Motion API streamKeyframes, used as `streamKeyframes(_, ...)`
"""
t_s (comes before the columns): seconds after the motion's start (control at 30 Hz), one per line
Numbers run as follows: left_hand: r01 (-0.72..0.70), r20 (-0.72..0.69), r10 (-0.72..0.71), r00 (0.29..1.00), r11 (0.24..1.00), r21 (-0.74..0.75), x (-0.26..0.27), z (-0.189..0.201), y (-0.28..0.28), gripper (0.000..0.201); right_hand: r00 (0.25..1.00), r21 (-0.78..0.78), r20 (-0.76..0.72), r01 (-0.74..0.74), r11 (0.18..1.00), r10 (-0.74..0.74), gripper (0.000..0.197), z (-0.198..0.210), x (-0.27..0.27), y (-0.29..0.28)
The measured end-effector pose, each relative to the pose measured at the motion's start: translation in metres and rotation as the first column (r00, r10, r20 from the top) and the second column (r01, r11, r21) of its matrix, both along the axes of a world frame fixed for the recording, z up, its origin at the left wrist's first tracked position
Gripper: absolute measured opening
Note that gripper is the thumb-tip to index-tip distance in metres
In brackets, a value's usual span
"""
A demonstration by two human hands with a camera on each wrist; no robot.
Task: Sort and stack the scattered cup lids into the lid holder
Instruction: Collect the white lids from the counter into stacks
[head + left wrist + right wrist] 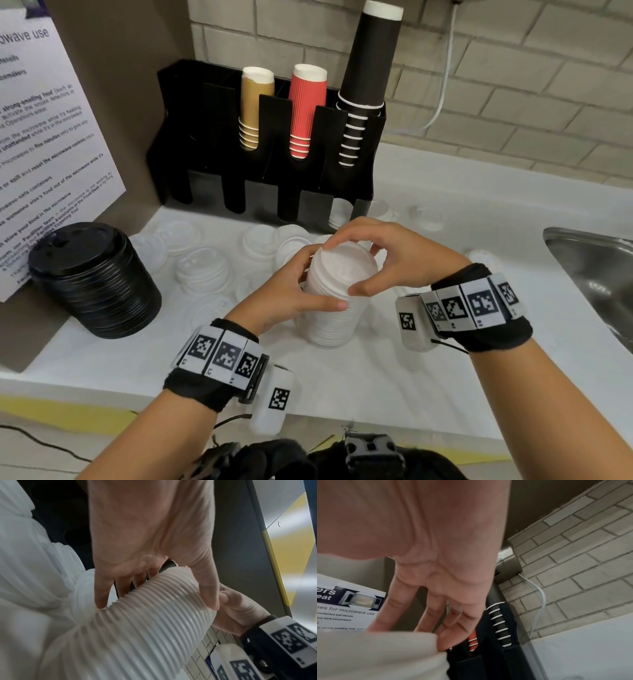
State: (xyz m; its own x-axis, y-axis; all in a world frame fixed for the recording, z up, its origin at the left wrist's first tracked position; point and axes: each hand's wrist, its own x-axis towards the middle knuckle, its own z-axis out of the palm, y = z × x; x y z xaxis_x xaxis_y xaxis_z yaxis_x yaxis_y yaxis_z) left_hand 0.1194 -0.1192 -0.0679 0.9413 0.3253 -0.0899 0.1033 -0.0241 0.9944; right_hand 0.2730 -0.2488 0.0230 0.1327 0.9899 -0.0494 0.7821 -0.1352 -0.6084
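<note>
A tall stack of white lids (pixel 337 291) stands on the white counter (pixel 359 383) in front of the black lid and cup holder (pixel 260 185). My left hand (pixel 294 287) grips the stack's side (pixel 145 622), thumb across the front. My right hand (pixel 387 257) curls over the top lid, fingertips on its far rim and thumb on the near rim (pixel 385 649). More white lids (pixel 205 267) lie scattered between the stack and the holder. A few white lids (pixel 339 212) sit in the holder's rightmost front slot.
A stack of black lids (pixel 96 281) stands at the left by a microwave notice (pixel 44 144). The holder's upper slots carry tan (pixel 255 109), red (pixel 306 109) and black cups (pixel 370 78). A steel sink (pixel 596 270) lies at the right.
</note>
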Motion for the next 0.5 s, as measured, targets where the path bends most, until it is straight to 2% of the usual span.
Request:
streamKeyframes(0.1,0.002,-0.01,-0.002,1.0,1.0,0.012,-0.001,-0.001,0.001,0.084,1.0,0.013,0.015,-0.015,1.0,0.014,0.06,-0.001,-0.005,0.0)
streamKeyframes(0.17,0.017,-0.005,-0.017,1.0,1.0,0.021,-0.001,-0.002,0.002,0.092,0.999,-0.007,0.009,-0.035,0.999,0.035,0.061,-0.001,-0.004,0.0)
streamKeyframes(0.23,0.034,0.009,-0.034,0.999,0.999,0.019,-0.001,0.0,0.002,0.099,0.999,-0.031,-0.045,-0.028,0.999,0.027,0.054,0.0,0.005,0.001)
streamKeyframes(0.3,0.039,0.028,-0.039,0.999,0.999,0.012,-0.001,0.005,0.001,0.094,0.987,0.034,-0.145,0.078,0.996,-0.073,0.032,-0.004,0.026,0.007)
streamKeyframes(0.37,0.034,0.045,-0.035,0.998,0.999,0.01,-0.001,0.008,0.001,0.086,0.941,0.098,-0.181,0.306,0.947,-0.285,0.013,-0.012,0.062,0.018)
streamKeyframes(0.4,0.033,0.05,-0.033,0.998,0.999,0.009,-0.001,0.009,0.001,0.083,0.901,0.064,-0.129,0.425,0.903,-0.415,0.012,-0.019,0.083,0.024)
streamKeyframes(0.43,0.033,0.05,-0.034,0.998,0.999,0.009,-0.001,0.01,0.001,0.079,0.853,-0.02,-0.016,0.522,0.853,-0.522,0.015,-0.027,0.104,0.03)
streamKeyframes(0.5,0.04,0.046,-0.04,0.998,0.999,0.01,-0.002,0.011,0.002,0.073,0.766,-0.242,0.285,0.639,0.73,-0.576,0.031,-0.046,0.138,0.039)
